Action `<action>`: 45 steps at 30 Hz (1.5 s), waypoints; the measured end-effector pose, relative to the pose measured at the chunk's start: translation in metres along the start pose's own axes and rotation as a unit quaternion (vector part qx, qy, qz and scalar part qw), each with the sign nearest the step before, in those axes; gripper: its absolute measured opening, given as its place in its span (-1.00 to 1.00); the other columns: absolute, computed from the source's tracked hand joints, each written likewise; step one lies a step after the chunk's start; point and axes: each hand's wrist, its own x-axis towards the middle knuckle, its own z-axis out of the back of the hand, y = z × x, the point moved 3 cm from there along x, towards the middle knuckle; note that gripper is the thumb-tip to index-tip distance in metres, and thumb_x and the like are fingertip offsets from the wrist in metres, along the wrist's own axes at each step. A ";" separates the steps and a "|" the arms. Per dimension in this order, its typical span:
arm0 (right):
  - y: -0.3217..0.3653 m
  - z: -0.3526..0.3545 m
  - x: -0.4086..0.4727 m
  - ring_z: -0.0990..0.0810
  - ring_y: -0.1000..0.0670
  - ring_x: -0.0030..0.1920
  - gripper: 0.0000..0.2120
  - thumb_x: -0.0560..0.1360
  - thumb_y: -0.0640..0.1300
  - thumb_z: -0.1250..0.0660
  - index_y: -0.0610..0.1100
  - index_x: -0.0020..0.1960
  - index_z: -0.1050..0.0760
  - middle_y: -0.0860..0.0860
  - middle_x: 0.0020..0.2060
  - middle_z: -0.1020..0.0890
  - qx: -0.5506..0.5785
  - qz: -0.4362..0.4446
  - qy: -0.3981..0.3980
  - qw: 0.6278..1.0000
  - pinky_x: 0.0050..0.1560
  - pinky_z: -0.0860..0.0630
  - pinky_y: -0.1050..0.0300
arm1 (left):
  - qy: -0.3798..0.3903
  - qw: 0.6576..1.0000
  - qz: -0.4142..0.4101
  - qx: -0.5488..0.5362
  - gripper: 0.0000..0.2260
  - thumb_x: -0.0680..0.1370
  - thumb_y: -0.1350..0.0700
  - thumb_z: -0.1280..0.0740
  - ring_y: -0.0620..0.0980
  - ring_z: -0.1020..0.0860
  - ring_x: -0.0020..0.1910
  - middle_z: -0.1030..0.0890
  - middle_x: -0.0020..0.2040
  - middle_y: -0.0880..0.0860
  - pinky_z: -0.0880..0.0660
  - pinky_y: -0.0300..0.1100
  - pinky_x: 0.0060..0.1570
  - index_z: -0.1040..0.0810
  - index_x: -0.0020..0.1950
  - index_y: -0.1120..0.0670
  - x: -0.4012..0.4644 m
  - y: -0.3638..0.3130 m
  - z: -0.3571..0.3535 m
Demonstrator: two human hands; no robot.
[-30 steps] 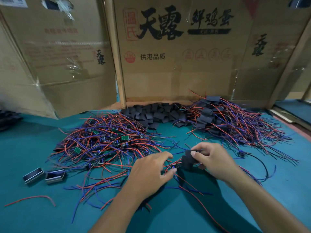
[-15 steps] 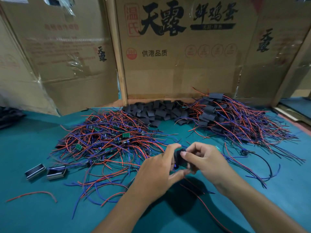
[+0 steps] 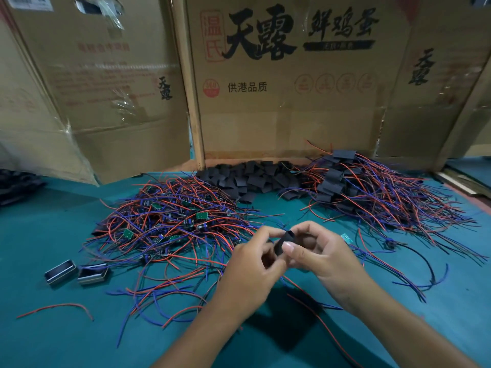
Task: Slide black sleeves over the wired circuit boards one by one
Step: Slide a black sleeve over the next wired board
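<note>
Above the green table, my right hand point(image 3: 321, 257) pinches a black sleeve point(image 3: 284, 243) between thumb and fingers, its open end up. My left hand point(image 3: 252, 272) meets it from the left, fingers curled at the sleeve's lower end; red and blue wires trail down from between the hands. Whatever it grips is hidden behind its fingers. A heap of bare wired circuit boards point(image 3: 170, 224) with small green boards lies to the left. Loose black sleeves point(image 3: 252, 179) are piled at the back. Sleeved boards with wires point(image 3: 372, 197) are heaped at the right.
Cardboard boxes point(image 3: 279, 83) wall off the back of the table. Two small metal housings point(image 3: 77, 272) lie at the left, a stray red wire point(image 3: 58, 308) nearer the front. A lone green board point(image 3: 346, 238) and a black cable point(image 3: 414, 251) lie right of my hands.
Both hands have lifted off the table and come together. The sleeve went from lying low under my right fingers to standing nearly upright between the two hands.
</note>
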 end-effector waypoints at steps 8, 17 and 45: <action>-0.004 0.008 0.006 -0.61 -0.04 -0.31 -0.65 0.28 -0.16 -0.48 -0.31 -0.01 -0.54 -0.16 -0.28 -0.61 0.119 -0.010 -0.063 0.991 -0.30 -0.59 0.23 | 0.012 0.996 -0.024 0.086 -0.70 0.52 -0.02 -0.35 -0.15 -0.45 -0.38 -0.58 -0.26 -0.16 -0.40 -0.30 -0.28 -0.54 0.25 -0.07 0.001 -0.009 0.021; 0.000 0.009 0.006 -0.54 -0.01 -0.27 -0.67 0.27 -0.07 -0.53 -0.25 -0.07 -0.59 -0.13 -0.27 -0.60 0.095 -0.014 -0.036 0.995 -0.25 -0.57 0.23 | 0.056 0.857 0.094 0.504 -0.89 0.60 0.19 -0.31 0.10 -0.56 0.07 -0.64 0.04 0.10 -0.45 -0.06 0.09 -0.63 0.04 0.13 0.092 0.046 0.177; -0.005 0.008 0.003 -0.53 0.02 -0.32 -0.52 0.23 -0.04 -0.52 -0.34 -0.01 -0.52 -0.14 -0.28 -0.58 0.053 -0.039 -0.051 0.997 -0.30 -0.55 0.23 | 0.290 0.699 0.098 0.647 -0.73 0.59 0.04 -0.37 0.12 -0.52 0.18 -0.55 0.20 0.10 -0.54 0.07 0.12 -0.53 0.24 0.12 0.102 0.070 0.114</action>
